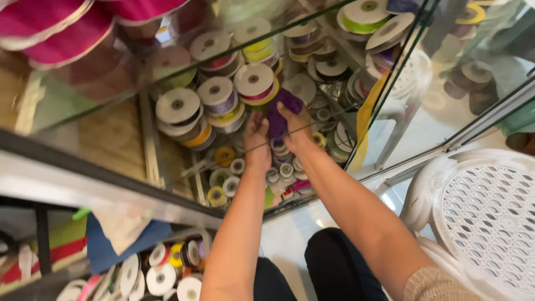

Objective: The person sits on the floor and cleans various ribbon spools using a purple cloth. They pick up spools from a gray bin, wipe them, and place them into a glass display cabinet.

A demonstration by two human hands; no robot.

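Both my arms reach into a glass display case full of ribbon spools. My left hand [256, 132] and my right hand [295, 126] are side by side, both closed on a purple ribbon piece [280, 113] held between them. The ribbon hangs just above several small spools [285, 169] on the case floor. Stacks of larger ribbon spools [216, 92] with white cardboard faces stand just beyond my hands.
A glass shelf edge [212, 57] runs diagonally above the spools. Pink ribbon rolls [61, 33] lie at the top left. A white plastic stool [486, 214] stands at the right. More spools [161, 276] and blue cloth [114, 242] sit on a lower shelf at the left.
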